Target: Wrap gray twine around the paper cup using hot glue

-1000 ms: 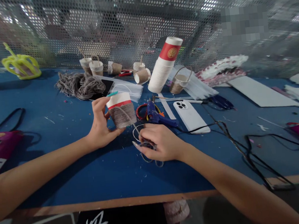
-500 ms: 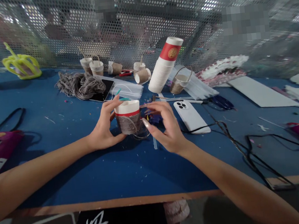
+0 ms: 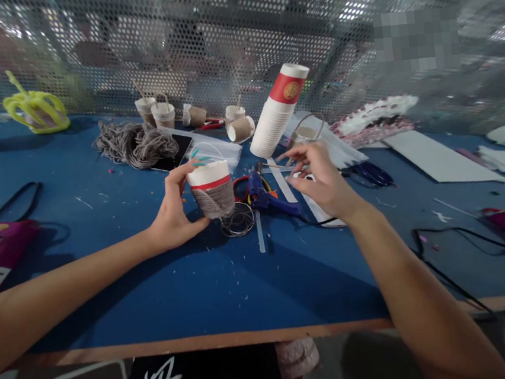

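Observation:
My left hand (image 3: 176,211) grips a white paper cup with a red band (image 3: 211,190), its lower part wrapped in grey-brown yarn, held slightly tilted above the table. My right hand (image 3: 323,177) is raised over a white phone (image 3: 319,210), partly covering it; its fingers are bent and apart, with nothing visible in them. Between the hands lie a blue glue gun (image 3: 264,193), a pair of scissors with red handles (image 3: 239,185) partly behind it, a coil of thin wire (image 3: 239,222) and a clear glue stick (image 3: 260,233).
Behind stand a tall stack of paper cups (image 3: 278,109) and several small wrapped cups (image 3: 163,113). A heap of grey yarn (image 3: 134,144) rests on a dark tablet (image 3: 173,152). A yellow basket-like craft (image 3: 37,109) and magenta boxes with cords (image 3: 11,251) flank the sides. Perforated metal mesh (image 3: 131,46) borders the back.
My right hand has left the cup's side and moved right and up over the phone, uncovering the glue gun. My left hand has lifted and tilted the cup slightly.

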The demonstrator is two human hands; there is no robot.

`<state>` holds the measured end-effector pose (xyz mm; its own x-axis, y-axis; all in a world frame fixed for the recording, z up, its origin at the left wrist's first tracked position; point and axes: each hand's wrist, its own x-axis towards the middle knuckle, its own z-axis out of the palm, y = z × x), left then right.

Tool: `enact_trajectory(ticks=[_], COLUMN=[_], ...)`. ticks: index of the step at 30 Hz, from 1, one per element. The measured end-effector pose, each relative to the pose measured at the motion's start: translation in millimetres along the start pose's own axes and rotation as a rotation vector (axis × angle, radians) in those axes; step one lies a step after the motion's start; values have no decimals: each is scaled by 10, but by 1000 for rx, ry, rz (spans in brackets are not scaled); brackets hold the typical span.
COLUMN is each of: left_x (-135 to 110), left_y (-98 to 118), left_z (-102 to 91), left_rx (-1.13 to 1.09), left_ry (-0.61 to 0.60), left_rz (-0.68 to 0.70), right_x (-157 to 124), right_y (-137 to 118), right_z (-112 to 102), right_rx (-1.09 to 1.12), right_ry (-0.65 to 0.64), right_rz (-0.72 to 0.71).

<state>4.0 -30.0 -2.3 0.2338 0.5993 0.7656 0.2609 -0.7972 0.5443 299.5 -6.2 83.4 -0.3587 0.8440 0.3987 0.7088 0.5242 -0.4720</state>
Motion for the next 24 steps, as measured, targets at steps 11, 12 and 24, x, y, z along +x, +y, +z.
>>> enact_trajectory(ticks=[11, 12, 24], left_x=[11, 9, -7], left_y=[-46, -45, -22], left_z=[7, 7, -39], left_rx=[-49, -65, -118], left_ry=[-14, -2, 2], left_rz=[108, 116, 95], right_x=[5, 16, 18], right_y=[-58, -60, -87], right_z=[220, 231, -70], right_rx=[-324, -330, 653], right_ry=[-496, -480, 40], right_rz=[161, 160, 376])
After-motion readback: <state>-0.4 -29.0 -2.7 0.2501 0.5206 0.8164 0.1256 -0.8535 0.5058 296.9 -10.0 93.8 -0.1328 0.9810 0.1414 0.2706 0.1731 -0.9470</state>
